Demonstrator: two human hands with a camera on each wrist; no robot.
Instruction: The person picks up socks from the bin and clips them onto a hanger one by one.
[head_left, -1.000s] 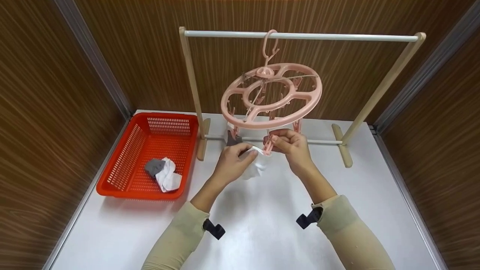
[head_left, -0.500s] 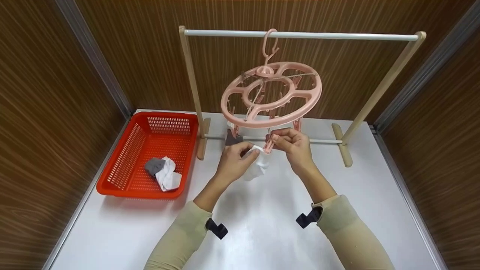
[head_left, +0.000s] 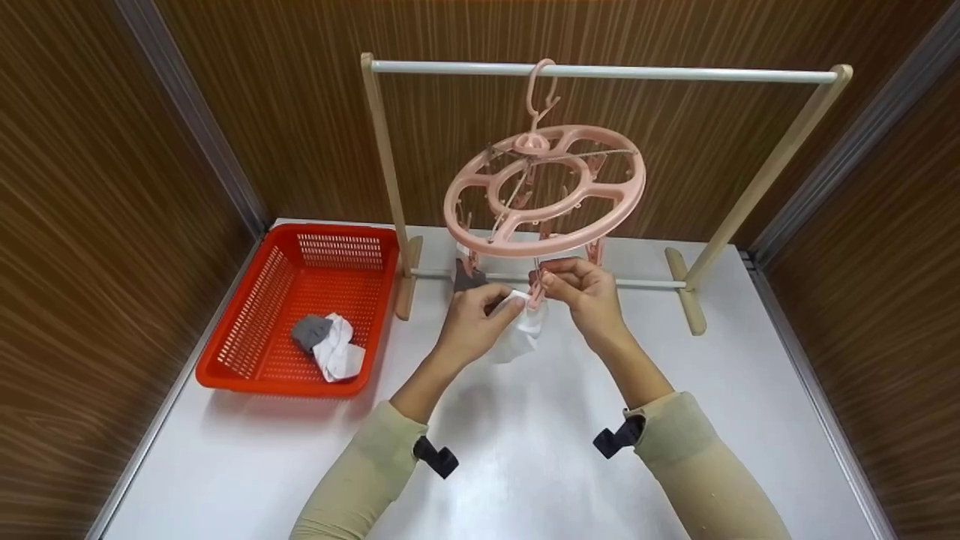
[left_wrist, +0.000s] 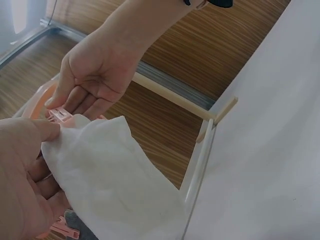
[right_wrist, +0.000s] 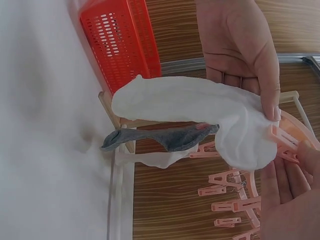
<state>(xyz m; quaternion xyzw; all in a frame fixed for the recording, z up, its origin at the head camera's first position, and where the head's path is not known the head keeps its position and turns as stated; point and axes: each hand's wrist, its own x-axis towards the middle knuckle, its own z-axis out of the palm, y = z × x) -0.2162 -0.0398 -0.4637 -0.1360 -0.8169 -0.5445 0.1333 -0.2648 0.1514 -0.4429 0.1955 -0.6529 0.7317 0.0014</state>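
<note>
My left hand (head_left: 474, 322) pinches the top edge of a white sock (left_wrist: 115, 175), which hangs below the fingers. With thumb and fingers, my right hand (head_left: 589, 300) pinches a pink clothes peg (head_left: 535, 292) hanging from the round pink drying hanger (head_left: 510, 246). The sock's edge is at the peg's mouth; in the right wrist view the peg (right_wrist: 285, 137) meets the white cloth, but I cannot tell whether it clamps it. A grey sock (right_wrist: 172, 138) hangs from another peg nearby, with a further white piece (right_wrist: 165, 159) behind it.
The hanger hooks over the white rail (head_left: 675, 73) of a wooden-legged stand. To the left, a red basket (head_left: 217, 345) holds a grey cloth item (head_left: 310, 332) and a white one (head_left: 337, 356). Several other pink pegs (right_wrist: 227, 206) dangle from the hanger. Wood-grain walls surround the white table (head_left: 525, 465).
My left hand has shifted slightly to the right, bringing the white sock's edge closer to the peg. My right hand stays at the peg, which has tilted a little more upright.
</note>
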